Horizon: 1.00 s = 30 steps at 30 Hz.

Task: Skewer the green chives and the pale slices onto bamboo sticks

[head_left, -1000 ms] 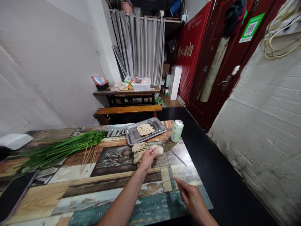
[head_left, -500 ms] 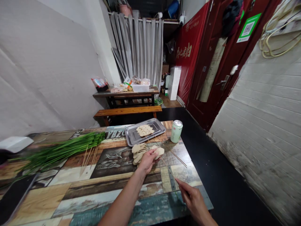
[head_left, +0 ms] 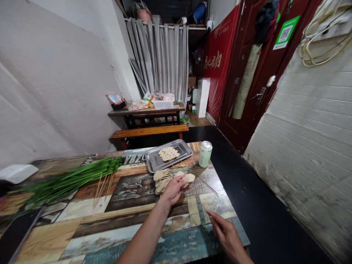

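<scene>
The left hand (head_left: pixel 173 190) pinches pale slices (head_left: pixel 189 178) at the far end of a thin skewer (head_left: pixel 199 198) whose nearer part the right hand (head_left: pixel 224 231) clamps, a metal tray (head_left: pixel 154 158) lying beyond the left grip

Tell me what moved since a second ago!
The left hand and the pale slices it holds shifted slightly right. The right hand still grips the thin stick. Nothing was let go. The can, metal tray and green stalks stayed put.
</scene>
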Tool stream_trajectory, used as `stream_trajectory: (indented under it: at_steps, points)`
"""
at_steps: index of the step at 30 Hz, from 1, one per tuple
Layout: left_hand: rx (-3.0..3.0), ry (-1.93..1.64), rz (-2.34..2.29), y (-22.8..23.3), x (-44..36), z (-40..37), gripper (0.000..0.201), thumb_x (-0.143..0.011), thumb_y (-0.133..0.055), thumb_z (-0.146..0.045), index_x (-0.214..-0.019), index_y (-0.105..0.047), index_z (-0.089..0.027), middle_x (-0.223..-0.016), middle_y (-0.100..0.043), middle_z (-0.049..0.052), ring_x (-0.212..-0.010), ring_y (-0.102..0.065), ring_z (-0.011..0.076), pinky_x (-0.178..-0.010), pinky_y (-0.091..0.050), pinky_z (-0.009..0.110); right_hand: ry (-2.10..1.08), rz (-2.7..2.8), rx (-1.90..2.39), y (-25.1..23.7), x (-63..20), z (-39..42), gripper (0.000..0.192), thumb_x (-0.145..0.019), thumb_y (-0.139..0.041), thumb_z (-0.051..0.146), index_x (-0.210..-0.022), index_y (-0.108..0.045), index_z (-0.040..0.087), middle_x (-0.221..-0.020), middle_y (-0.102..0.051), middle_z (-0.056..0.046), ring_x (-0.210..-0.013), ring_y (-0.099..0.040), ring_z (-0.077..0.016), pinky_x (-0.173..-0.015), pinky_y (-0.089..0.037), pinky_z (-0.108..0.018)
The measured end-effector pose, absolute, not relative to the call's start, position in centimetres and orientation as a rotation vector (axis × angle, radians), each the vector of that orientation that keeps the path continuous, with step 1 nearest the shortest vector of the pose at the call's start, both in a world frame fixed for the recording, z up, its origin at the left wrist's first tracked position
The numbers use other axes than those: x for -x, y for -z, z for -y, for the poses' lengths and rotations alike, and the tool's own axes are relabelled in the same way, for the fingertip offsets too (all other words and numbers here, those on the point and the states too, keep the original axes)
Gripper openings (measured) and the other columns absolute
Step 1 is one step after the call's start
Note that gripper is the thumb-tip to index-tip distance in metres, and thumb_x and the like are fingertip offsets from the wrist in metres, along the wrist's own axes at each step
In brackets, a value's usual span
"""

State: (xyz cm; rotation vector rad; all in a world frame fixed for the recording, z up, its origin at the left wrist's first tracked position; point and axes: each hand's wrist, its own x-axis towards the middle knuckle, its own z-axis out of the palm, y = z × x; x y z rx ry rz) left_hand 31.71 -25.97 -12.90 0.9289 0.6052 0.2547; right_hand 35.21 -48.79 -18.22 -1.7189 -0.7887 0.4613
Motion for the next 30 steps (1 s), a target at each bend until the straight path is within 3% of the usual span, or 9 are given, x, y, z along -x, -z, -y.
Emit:
stream_trajectory:
  at_steps: [7, 13, 30]
  points:
    - [-0.874, -0.268, -0.513, 12.2, -31.8, 26.1, 0.027, -0.07, -0.064, -0.014, -0.097, -0.061, -0.013, -0.1, -0.063, 0.01, -0.076, -0.062, 0.0147, -0.071, -0.052, 0.028, -0.535, 0.741, 1.648, 18.2, -35.2, 48.6, 0.047, -0.083, -0.04, 0.046, -0.107, -0.062, 0.012, -0.051, -0.054, -0.001, -0.043, -0.045, -0.012, -0.042, -0.04, -0.021]
    - [-0.895, -0.212, -0.505, 11.5, -31.6, 26.2, 0.035, -0.065, -0.065, -0.006, -0.099, -0.061, -0.011, -0.099, -0.064, 0.011, -0.079, -0.062, 0.0144, -0.075, -0.05, 0.026, -0.567, 0.743, 1.633, 18.7, -35.4, 48.8, 0.046, -0.083, -0.041, 0.044, -0.111, -0.06, 0.013, -0.052, -0.052, 0.0, -0.044, -0.042, -0.0118, -0.044, -0.037, -0.021]
    - [-0.981, -0.166, -0.532, 12.1, -32.0, 26.7, 0.035, -0.061, -0.068, -0.008, -0.096, -0.064, -0.012, -0.096, -0.065, 0.012, -0.081, -0.062, 0.0173, -0.072, -0.05, 0.027, -0.591, 0.804, 1.623, 18.5, -36.3, 49.6, 0.045, -0.084, -0.039, 0.044, -0.109, -0.061, 0.013, -0.046, -0.041, 0.004, -0.041, -0.035, -0.0095, -0.041, -0.033, -0.02]
